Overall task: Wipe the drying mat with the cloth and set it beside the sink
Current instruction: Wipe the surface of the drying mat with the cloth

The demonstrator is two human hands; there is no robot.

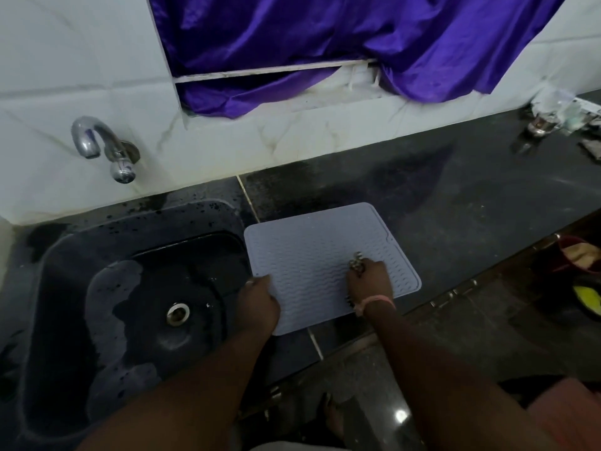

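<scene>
Purple curtain fabric (325, 43) hangs across a window opening in the white tiled wall (81, 76), well behind the sink. Black stone bench (455, 196) runs below that wall, its surface wet and reflective. Dark sink (65, 288), sunk into the bench, holds a shallow sheet of water around its metal drain (178, 314); a chrome tap (104, 148) juts from the wall just behind the sink.

Grey ribbed drying mat (312, 252) lies flat on the bench just to the right of the sink, its left edge close to the sink rim. A person leans over it with both arms extended. The left hand (258, 304) rests on the mat's corner nearest the sink, fingers curled over the edge, though whether they actually grip it cannot be told. The right hand (369, 281) sits on the mat farther from the sink, fingers bunched around a small dark, shiny wad (357, 263) that presses on the ribs; whether this is the cloth cannot be told. A pink band (377, 301) circles that wrist.

Far to the right of the sink, a small metal cup (538, 125) stands by the wall amid blurred clutter.
</scene>
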